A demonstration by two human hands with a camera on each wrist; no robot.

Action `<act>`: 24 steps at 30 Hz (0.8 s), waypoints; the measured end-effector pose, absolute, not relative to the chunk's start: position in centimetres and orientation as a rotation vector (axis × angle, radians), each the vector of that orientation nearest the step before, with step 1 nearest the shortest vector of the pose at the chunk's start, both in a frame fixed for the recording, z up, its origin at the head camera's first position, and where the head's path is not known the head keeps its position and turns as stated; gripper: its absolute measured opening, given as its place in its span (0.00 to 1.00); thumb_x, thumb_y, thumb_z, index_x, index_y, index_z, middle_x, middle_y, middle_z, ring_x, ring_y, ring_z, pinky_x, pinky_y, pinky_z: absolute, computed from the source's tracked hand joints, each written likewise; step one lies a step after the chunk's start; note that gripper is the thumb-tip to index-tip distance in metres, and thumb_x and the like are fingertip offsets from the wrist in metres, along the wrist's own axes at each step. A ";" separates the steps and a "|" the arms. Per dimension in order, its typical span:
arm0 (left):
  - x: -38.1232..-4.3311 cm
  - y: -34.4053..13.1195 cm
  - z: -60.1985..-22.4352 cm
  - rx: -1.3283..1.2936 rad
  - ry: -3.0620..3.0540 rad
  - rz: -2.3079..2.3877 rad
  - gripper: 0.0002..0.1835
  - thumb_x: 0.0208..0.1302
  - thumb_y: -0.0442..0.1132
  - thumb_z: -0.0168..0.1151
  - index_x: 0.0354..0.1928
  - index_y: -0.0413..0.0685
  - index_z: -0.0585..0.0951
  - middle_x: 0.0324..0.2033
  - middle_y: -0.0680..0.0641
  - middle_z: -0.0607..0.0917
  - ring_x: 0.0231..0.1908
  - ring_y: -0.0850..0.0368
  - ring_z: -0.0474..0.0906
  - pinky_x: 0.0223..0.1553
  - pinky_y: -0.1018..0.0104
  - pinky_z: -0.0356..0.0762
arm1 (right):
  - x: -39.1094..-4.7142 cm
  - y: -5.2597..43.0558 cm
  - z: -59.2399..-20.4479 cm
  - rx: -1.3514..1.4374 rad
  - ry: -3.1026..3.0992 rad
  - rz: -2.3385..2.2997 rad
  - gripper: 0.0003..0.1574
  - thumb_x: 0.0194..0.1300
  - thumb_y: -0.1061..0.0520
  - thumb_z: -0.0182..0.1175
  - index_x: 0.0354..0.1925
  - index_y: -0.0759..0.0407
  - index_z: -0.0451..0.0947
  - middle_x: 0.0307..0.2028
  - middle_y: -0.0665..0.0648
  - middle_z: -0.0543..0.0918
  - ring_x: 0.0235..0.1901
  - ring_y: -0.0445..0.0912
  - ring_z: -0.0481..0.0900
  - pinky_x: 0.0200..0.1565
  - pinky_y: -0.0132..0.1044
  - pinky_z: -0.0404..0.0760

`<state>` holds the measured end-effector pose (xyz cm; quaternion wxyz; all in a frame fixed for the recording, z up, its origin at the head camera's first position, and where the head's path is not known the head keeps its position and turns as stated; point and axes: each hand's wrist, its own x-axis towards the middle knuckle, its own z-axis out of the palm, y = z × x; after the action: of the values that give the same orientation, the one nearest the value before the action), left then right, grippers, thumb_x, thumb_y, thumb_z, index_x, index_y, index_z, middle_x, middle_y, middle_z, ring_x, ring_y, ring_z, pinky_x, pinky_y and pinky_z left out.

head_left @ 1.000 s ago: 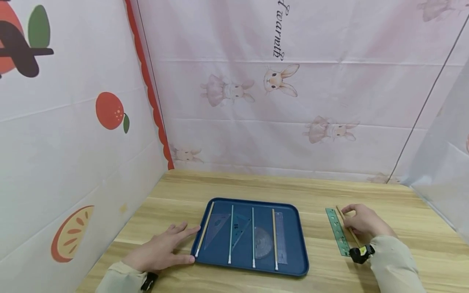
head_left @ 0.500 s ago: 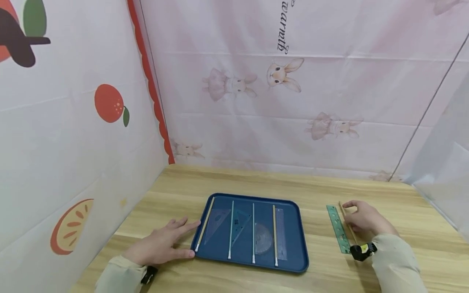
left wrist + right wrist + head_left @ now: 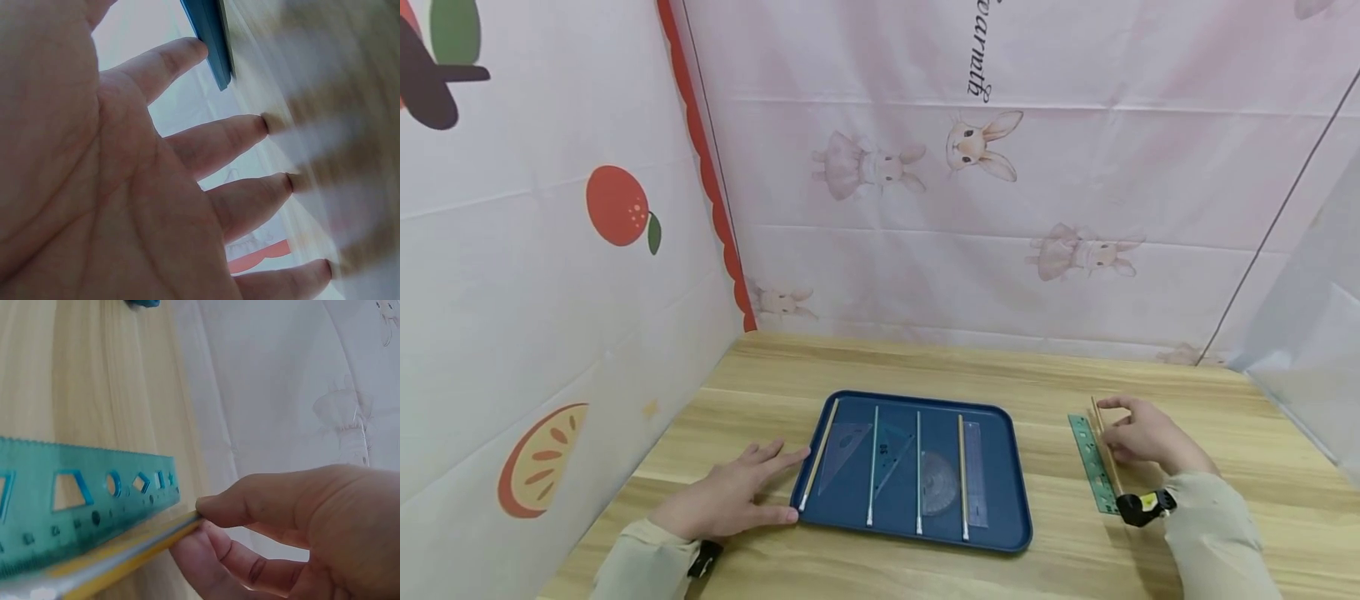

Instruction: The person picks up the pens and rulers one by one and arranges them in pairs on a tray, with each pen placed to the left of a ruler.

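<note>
My right hand (image 3: 1150,437) pinches a thin paintbrush (image 3: 1109,460) with a yellow handle between thumb and fingers. The brush runs along the right edge of a green stencil ruler (image 3: 1091,467) on the table. In the right wrist view, the thumb and fingers grip the brush (image 3: 134,553) near one end, close to the ruler (image 3: 94,494). Its lower end is hidden by the wrist camera in the head view. My left hand (image 3: 730,496) is spread beside the blue tray (image 3: 1006,508), thumb and index finger touching its left rim; the left wrist view shows straight fingers (image 3: 219,140).
Inside the tray, several paintbrushes (image 3: 919,475) stand between a purple-tinted set square (image 3: 842,454), a green set square (image 3: 889,454), a clear protractor (image 3: 942,483) and a clear ruler (image 3: 977,475). Patterned cloth walls (image 3: 880,275) enclose the wooden table (image 3: 1037,392).
The brush in my right hand has turned more parallel to the green ruler and come closer to its edge. My left hand keeps its place at the tray. The head view has shifted slightly.
</note>
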<state>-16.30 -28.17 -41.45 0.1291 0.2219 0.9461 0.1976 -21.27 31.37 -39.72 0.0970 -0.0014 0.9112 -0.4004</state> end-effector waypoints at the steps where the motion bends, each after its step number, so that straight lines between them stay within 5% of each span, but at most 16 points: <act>1: -16.3 -28.2 -41.5 0.648 2.752 0.573 0.48 0.66 0.67 0.71 0.84 0.62 0.65 0.81 0.28 0.61 0.77 0.12 0.53 0.60 0.08 0.58 | -21.3 31.3 -39.6 -0.009 2.697 -1.196 0.42 0.73 0.65 0.59 0.77 0.80 0.55 0.42 0.66 0.87 0.32 0.45 0.84 0.35 0.36 0.88; 8: -16.3 -28.3 -41.6 0.639 2.766 0.559 0.48 0.66 0.69 0.70 0.83 0.64 0.65 0.82 0.29 0.61 0.77 0.13 0.53 0.59 0.06 0.56 | -21.3 30.8 -39.1 -0.049 2.684 -1.259 0.42 0.78 0.65 0.57 0.79 0.78 0.52 0.50 0.72 0.83 0.40 0.45 0.87 0.42 0.38 0.91; 24: -16.2 -28.2 -41.3 0.645 2.769 0.564 0.48 0.66 0.67 0.71 0.83 0.62 0.66 0.81 0.28 0.62 0.76 0.12 0.54 0.58 0.06 0.57 | -21.0 28.3 -37.9 -0.118 2.661 -1.323 0.43 0.80 0.65 0.56 0.82 0.75 0.48 0.52 0.74 0.82 0.41 0.49 0.89 0.43 0.40 0.92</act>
<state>-16.15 -28.20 -41.32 0.1214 0.2208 0.9483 0.1931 -21.04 28.26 -37.87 0.0836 -0.0396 0.8917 -0.4431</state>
